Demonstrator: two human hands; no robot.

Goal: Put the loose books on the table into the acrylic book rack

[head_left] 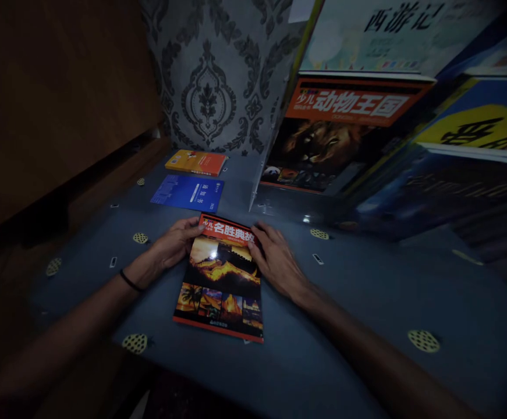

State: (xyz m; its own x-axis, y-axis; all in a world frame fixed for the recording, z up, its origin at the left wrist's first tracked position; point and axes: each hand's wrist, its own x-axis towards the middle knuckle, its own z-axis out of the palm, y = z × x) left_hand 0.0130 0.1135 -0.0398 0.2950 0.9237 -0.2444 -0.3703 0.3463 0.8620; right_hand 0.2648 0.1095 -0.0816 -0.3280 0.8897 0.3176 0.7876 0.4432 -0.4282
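A children's book [224,273] with a black and red cover and a golden wall picture lies before me, its title towards the far side. My left hand [178,241] holds its upper left edge, thumb on the cover and fingers curled at the side. At the upper right edge, my right hand [275,256] grips the same book, with the thumb on its cover and the fingers along the side. A dark band [131,280] circles my left wrist. Beyond the book lie a blue booklet [190,193] and a yellow and orange book [196,162].
A clear display rack [279,201] stands at the back right, holding several books, among them one with a lion cover [327,137]. The table [323,361] has a blue-grey cloth with pineapple prints. Patterned wallpaper [209,87] and a brown wooden panel [61,87] bound the far and left sides.
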